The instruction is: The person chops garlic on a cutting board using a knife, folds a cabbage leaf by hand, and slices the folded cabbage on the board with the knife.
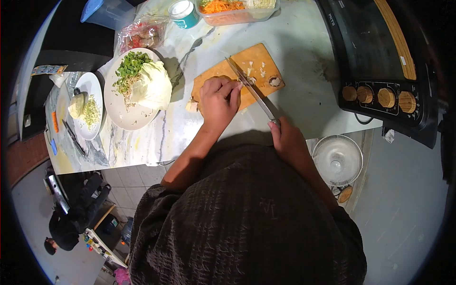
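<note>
Head view: right hand (287,137) wrapped round knife (259,99) handle, blade slanted across wooden board (263,53). Left hand (219,100) fingers bent, pinched by the blade; can't tell from here on what. Pale chopped bits (262,73) on board beside blade.

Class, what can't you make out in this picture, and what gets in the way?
In the head view:
Whatever lies under the left hand: the hand covers it.
Handle of the knife: mostly hidden by the right hand.
Contents of the plastic bag: obscured by shiny film.
Far side of the clear container: cut off by the top edge.
Markings round the dials: too small.
</note>
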`<state>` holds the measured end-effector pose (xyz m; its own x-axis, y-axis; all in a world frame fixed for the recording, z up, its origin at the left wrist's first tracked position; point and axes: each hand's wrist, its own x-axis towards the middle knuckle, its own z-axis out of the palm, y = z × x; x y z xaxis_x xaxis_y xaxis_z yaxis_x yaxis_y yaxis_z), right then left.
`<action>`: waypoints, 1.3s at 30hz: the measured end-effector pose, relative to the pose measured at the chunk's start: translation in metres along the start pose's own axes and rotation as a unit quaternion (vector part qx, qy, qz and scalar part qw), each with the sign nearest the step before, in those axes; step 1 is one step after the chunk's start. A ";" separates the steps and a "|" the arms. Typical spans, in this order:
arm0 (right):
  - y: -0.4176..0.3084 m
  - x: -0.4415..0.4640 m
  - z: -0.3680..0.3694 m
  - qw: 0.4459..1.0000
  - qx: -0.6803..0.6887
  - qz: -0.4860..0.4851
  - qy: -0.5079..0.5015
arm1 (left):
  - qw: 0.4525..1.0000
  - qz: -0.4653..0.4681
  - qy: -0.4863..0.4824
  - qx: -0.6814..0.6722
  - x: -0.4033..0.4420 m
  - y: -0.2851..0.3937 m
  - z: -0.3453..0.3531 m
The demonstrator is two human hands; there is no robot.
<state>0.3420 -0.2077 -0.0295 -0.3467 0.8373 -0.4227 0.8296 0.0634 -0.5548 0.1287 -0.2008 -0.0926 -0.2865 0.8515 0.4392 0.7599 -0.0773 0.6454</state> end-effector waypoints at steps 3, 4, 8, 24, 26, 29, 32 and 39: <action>0.003 0.001 0.001 1.000 0.002 -0.006 -0.004 | 1.000 0.003 -0.001 0.004 -0.001 0.000 0.001; 0.003 0.000 0.002 1.000 -0.010 -0.011 0.001 | 1.000 0.008 -0.001 0.006 -0.001 0.000 0.001; 0.005 0.001 0.005 1.000 -0.014 -0.023 0.012 | 1.000 0.014 -0.006 0.005 0.001 0.002 -0.002; 0.014 0.010 0.024 0.998 -0.032 -0.045 0.025 | 1.000 -0.003 -0.002 -0.016 0.001 -0.001 -0.001; 0.014 0.012 0.026 0.998 -0.046 -0.024 0.023 | 1.000 0.005 -0.003 -0.014 0.000 0.000 -0.001; 0.010 0.008 0.020 0.997 -0.072 -0.015 0.019 | 1.000 0.009 0.002 0.000 -0.001 0.000 0.001; 0.012 0.008 0.020 0.998 -0.069 -0.003 0.010 | 1.000 0.011 -0.001 -0.003 -0.001 0.000 0.000; 0.015 0.006 0.016 0.999 -0.050 -0.008 0.014 | 0.999 0.023 -0.014 0.022 0.000 0.002 -0.006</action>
<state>0.3451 -0.2106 -0.0518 -0.3491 0.8503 -0.3937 0.8638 0.1292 -0.4869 0.1265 -0.2042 -0.0875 -0.2348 0.8619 0.4494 0.7970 -0.0940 0.5966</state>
